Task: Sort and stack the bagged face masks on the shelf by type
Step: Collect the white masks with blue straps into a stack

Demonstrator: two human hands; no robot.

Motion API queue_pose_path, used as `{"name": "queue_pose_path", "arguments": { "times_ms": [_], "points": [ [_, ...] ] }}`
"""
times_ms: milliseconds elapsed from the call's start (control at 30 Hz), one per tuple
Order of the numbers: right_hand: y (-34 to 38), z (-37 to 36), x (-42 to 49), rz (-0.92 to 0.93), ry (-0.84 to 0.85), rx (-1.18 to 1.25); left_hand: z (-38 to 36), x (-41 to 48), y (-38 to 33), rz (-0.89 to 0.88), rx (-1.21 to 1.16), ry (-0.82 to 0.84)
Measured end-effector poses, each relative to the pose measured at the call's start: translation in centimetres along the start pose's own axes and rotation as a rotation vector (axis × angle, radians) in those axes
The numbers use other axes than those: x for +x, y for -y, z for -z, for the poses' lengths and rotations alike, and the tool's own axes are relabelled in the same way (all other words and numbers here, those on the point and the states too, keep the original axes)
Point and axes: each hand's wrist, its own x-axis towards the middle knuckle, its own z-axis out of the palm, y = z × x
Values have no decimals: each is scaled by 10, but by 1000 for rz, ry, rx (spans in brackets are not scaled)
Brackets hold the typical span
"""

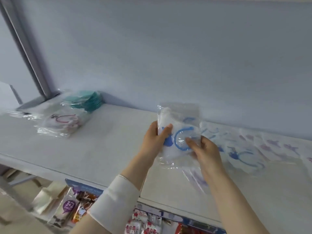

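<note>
Sorting looks partly done on the pale grey shelf [104, 149]. At its far left lie two made piles: a stack of teal masks in clear bags [87, 101] against the back wall, and just in front of it a stack of white bagged masks with pink ear loops [62, 123]. More flat clear bags sit at the left edge, too blurred to tell their type. In the middle, held up off the shelf, is a clear plastic bag with a white mask and blue ear loop [179, 132]; the left hand [156, 139] pinches its left edge with the thumb on the front, and the right hand [205, 149] grips its lower right side, fingers closed on the plastic. To the right, a loose spread of unsorted bagged masks [253, 149], some with blue print and some with purple, overlaps across the shelf. No blue pile shows yet, so I judge this bag may start one, with most of the right-hand spread left to sort.
</note>
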Motion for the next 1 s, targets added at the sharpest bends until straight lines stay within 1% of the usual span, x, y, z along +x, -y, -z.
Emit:
{"name": "queue_pose_path", "arguments": {
  "times_ms": [167, 300, 367, 467, 600, 667, 733, 867, 933, 1000],
  "points": [
    [-7, -132, 28, -60, 26, 109, 123, 66, -1, -7, 92, -15],
    [-7, -219, 41, -151, 56, 185, 204, 112, -2, 44, 190, -72],
    [-9, -246, 46, -165, 52, 192, 229, 132, -1, 80, 229, -46],
    [-16, -270, 56, -213, -51, 155, 247, 150, 5, 96, 283, 12],
    [-27, -283, 79, -293, -114, 160, 262, 163, 13, 120, 260, 69],
    [-32, -288, 92, -299, -149, 118, 269, 171, 20, 139, 305, 90],
    [-36, -297, 103, -303, -190, 48, 274, 184, 21, 120, 387, 71],
    [-33, -317, 136, -299, -253, -108, 280, 216, 7, 57, 661, 104],
    [-33, -325, 153, -296, -272, -243, 282, 233, 3, 53, 794, 140],
    [-34, -330, 162, -303, -288, -435, 282, 247, 3, 58, 902, 176]
  ]
}}
